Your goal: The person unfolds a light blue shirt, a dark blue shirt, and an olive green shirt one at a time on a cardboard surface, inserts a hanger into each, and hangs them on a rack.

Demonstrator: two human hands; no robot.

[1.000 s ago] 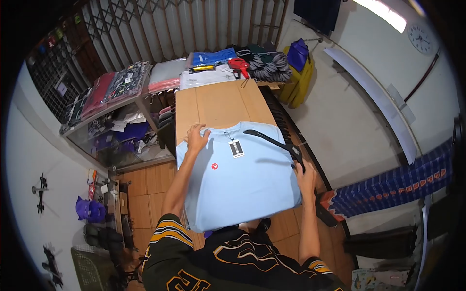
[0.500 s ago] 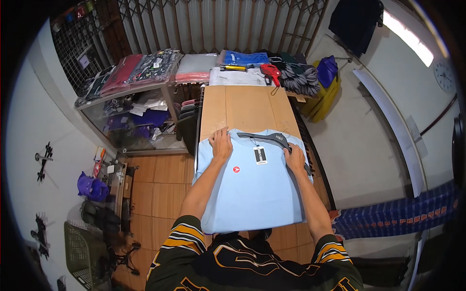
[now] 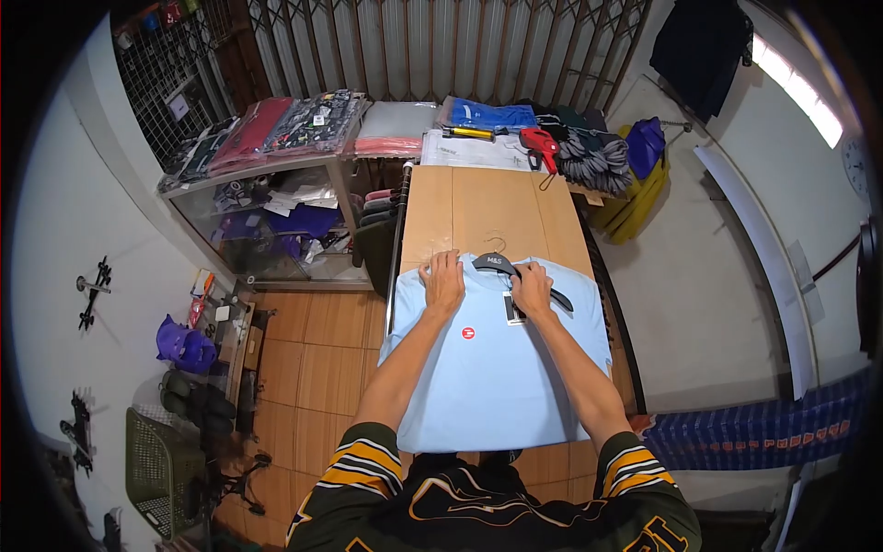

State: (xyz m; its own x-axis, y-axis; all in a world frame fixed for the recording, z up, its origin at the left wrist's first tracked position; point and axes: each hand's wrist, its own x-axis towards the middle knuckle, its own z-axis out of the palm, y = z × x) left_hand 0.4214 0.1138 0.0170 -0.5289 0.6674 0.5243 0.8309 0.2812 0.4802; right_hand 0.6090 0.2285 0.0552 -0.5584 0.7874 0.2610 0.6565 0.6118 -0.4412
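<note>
A light blue T-shirt (image 3: 501, 368) lies flat on the wooden table (image 3: 487, 207), its hem hanging over the near edge. A red round sticker (image 3: 468, 333) sits on its chest and a black tag is at the collar. My left hand (image 3: 444, 281) presses flat on the shirt's left shoulder near the collar. My right hand (image 3: 531, 290) holds a dark hanger (image 3: 510, 270) marked M&S at the neck opening, its metal hook pointing away from me over the collar.
Folded packaged clothes (image 3: 395, 129), a red tagging gun (image 3: 538, 140) and dark striped garments (image 3: 593, 158) fill the table's far end. A glass display case (image 3: 267, 216) stands to the left. A yellow bag (image 3: 639, 184) leans at the right wall.
My right hand carried the hanger from the shirt's right side to the collar's middle. My left hand stayed on the left shoulder. The view shifted slightly.
</note>
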